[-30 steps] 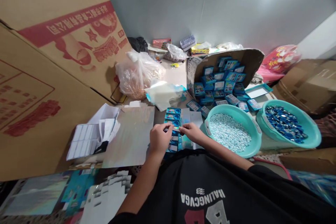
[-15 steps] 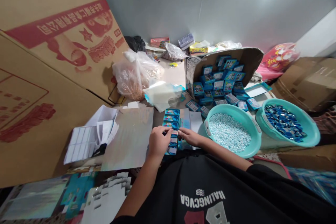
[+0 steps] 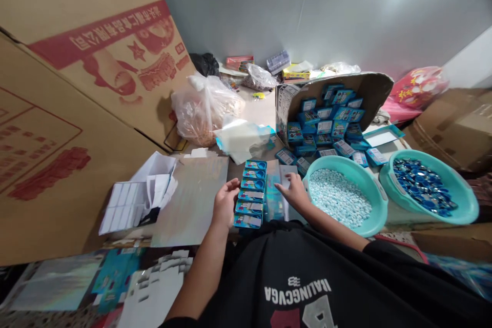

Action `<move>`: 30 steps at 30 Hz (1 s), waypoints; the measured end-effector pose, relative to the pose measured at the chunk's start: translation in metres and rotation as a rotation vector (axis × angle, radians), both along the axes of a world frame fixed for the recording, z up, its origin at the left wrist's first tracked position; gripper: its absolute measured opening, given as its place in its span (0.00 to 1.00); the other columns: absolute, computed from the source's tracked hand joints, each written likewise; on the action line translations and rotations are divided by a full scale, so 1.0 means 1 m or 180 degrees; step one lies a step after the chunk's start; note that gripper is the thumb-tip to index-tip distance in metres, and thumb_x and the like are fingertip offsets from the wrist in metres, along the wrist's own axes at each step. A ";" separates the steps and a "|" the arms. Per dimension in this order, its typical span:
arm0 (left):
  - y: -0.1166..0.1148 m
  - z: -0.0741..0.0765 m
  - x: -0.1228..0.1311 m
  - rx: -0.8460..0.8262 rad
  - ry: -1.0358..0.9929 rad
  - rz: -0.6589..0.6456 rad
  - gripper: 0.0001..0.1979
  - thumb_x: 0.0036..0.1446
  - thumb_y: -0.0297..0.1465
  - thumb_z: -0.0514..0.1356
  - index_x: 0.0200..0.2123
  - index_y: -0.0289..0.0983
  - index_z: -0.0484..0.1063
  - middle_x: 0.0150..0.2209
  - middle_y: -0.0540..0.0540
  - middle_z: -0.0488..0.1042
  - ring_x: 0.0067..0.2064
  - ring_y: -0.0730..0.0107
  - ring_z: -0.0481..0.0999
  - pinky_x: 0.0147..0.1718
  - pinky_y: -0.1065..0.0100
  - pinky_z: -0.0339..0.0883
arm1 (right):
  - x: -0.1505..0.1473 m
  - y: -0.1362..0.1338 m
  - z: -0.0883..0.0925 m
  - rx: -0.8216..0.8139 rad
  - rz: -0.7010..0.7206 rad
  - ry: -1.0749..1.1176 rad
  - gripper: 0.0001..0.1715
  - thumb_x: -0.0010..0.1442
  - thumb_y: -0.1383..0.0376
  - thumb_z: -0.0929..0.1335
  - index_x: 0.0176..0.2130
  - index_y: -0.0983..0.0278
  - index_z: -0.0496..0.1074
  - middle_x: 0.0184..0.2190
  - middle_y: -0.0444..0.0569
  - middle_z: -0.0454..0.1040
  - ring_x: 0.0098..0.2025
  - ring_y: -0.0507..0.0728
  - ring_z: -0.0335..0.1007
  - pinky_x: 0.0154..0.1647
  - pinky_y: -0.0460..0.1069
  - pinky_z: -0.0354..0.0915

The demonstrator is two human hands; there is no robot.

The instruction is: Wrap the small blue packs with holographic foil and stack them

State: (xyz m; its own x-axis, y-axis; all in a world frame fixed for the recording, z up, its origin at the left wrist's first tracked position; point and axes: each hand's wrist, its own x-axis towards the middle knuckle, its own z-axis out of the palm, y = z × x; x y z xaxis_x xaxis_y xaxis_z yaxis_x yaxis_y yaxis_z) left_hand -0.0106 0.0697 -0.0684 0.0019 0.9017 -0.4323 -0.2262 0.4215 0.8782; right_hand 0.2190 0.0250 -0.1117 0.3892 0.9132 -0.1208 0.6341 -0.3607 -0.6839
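A column of several small blue boxes lies on the table in front of me. My left hand rests against the left side of that column, fingers loosely curled and apart, holding nothing. My right hand lies open to the right of the column, fingers stretched over flat blue and white cards, close to the basin of pale blue pellets.
A second teal basin holds dark blue gems. A tipped cardboard box spills more small blue boxes. A shiny sheet, white label sheets, plastic bags and large cartons stand to the left.
Both hands have let go of the box column and drawn apart: the left to its left side, the right toward the pellet basin. The whole column now shows.
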 end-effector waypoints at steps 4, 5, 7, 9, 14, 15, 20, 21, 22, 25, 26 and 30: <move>-0.006 0.000 -0.014 -0.0070 -0.0123 0.0372 0.09 0.49 0.28 0.62 0.37 0.33 0.75 0.36 0.43 0.78 0.40 0.68 0.79 0.49 0.61 0.71 | 0.000 -0.002 -0.019 -0.0825 -0.0181 0.0823 0.27 0.45 0.57 0.75 0.42 0.68 0.71 0.31 0.52 0.74 0.35 0.61 0.72 0.37 0.51 0.65; -0.008 0.001 -0.018 -0.0056 -0.0125 0.0467 0.08 0.50 0.27 0.62 0.36 0.34 0.75 0.36 0.44 0.78 0.40 0.70 0.79 0.51 0.63 0.70 | -0.002 -0.002 -0.021 -0.0878 -0.0133 0.0964 0.20 0.45 0.60 0.74 0.36 0.68 0.72 0.26 0.49 0.73 0.32 0.60 0.72 0.34 0.50 0.64; -0.009 0.005 -0.025 0.0015 -0.0058 0.0665 0.08 0.49 0.27 0.63 0.36 0.34 0.75 0.35 0.46 0.78 0.41 0.72 0.79 0.52 0.64 0.69 | -0.007 -0.001 -0.020 -0.0748 -0.0083 0.1104 0.09 0.46 0.63 0.72 0.28 0.66 0.71 0.22 0.46 0.71 0.28 0.57 0.70 0.30 0.48 0.63; -0.010 0.012 -0.029 0.0205 0.0124 0.0857 0.09 0.49 0.28 0.64 0.36 0.34 0.75 0.35 0.46 0.78 0.40 0.72 0.78 0.52 0.63 0.69 | -0.005 0.001 -0.007 -0.0501 -0.0090 0.1203 0.07 0.49 0.63 0.69 0.26 0.65 0.69 0.21 0.44 0.70 0.28 0.56 0.68 0.28 0.47 0.62; -0.020 0.048 -0.023 0.0954 0.0662 0.1075 0.13 0.52 0.36 0.65 0.39 0.34 0.75 0.36 0.45 0.78 0.42 0.67 0.78 0.51 0.60 0.69 | 0.020 0.002 0.078 0.0370 -0.0098 0.1710 0.13 0.55 0.57 0.67 0.26 0.62 0.64 0.17 0.38 0.59 0.20 0.50 0.56 0.20 0.44 0.52; -0.023 0.058 -0.017 0.1067 0.0641 0.0931 0.15 0.53 0.37 0.65 0.41 0.35 0.74 0.38 0.45 0.78 0.43 0.66 0.78 0.51 0.60 0.69 | 0.024 0.000 0.099 0.0580 -0.0012 0.2097 0.14 0.55 0.56 0.68 0.27 0.61 0.64 0.16 0.37 0.57 0.18 0.49 0.52 0.19 0.44 0.49; -0.047 0.108 0.029 0.1352 0.0135 -0.1026 0.35 0.49 0.43 0.68 0.59 0.41 0.65 0.58 0.38 0.70 0.59 0.55 0.70 0.55 0.59 0.67 | 0.022 -0.018 0.170 0.1069 0.0419 0.3187 0.18 0.52 0.53 0.74 0.28 0.61 0.67 0.20 0.39 0.62 0.20 0.48 0.55 0.20 0.44 0.54; -0.051 0.115 0.039 0.1307 0.0043 -0.1295 0.38 0.47 0.43 0.69 0.60 0.41 0.63 0.58 0.38 0.70 0.58 0.53 0.71 0.53 0.59 0.69 | 0.018 -0.021 0.175 0.1081 0.0452 0.3310 0.18 0.51 0.53 0.75 0.29 0.62 0.68 0.22 0.40 0.66 0.22 0.49 0.60 0.23 0.45 0.58; -0.054 0.121 0.050 0.1238 -0.0009 -0.1419 0.37 0.47 0.43 0.69 0.59 0.40 0.64 0.56 0.38 0.72 0.55 0.53 0.73 0.50 0.60 0.71 | 0.014 -0.022 0.177 0.1076 0.0471 0.3413 0.18 0.50 0.53 0.75 0.30 0.62 0.69 0.25 0.42 0.69 0.25 0.50 0.64 0.27 0.46 0.62; -0.059 0.130 0.073 0.1046 0.0030 -0.1329 0.26 0.52 0.42 0.65 0.51 0.37 0.71 0.45 0.40 0.79 0.43 0.58 0.79 0.41 0.63 0.73 | 0.004 -0.024 0.176 0.1053 0.0461 0.3558 0.19 0.50 0.52 0.75 0.34 0.62 0.71 0.27 0.43 0.72 0.29 0.52 0.68 0.31 0.47 0.65; -0.060 0.131 0.077 0.1037 0.0091 -0.1256 0.22 0.53 0.42 0.64 0.49 0.37 0.73 0.42 0.41 0.79 0.41 0.60 0.79 0.39 0.64 0.73 | 0.002 -0.024 0.174 0.1053 0.0461 0.3551 0.20 0.51 0.52 0.75 0.36 0.61 0.70 0.27 0.43 0.73 0.29 0.52 0.69 0.31 0.47 0.66; -0.062 0.130 0.079 0.1218 0.0474 -0.0961 0.15 0.55 0.40 0.62 0.41 0.36 0.76 0.36 0.44 0.80 0.37 0.64 0.78 0.39 0.66 0.72 | 0.005 -0.024 0.166 0.1328 0.0308 0.2772 0.27 0.51 0.52 0.75 0.46 0.59 0.67 0.32 0.45 0.73 0.33 0.54 0.70 0.35 0.51 0.68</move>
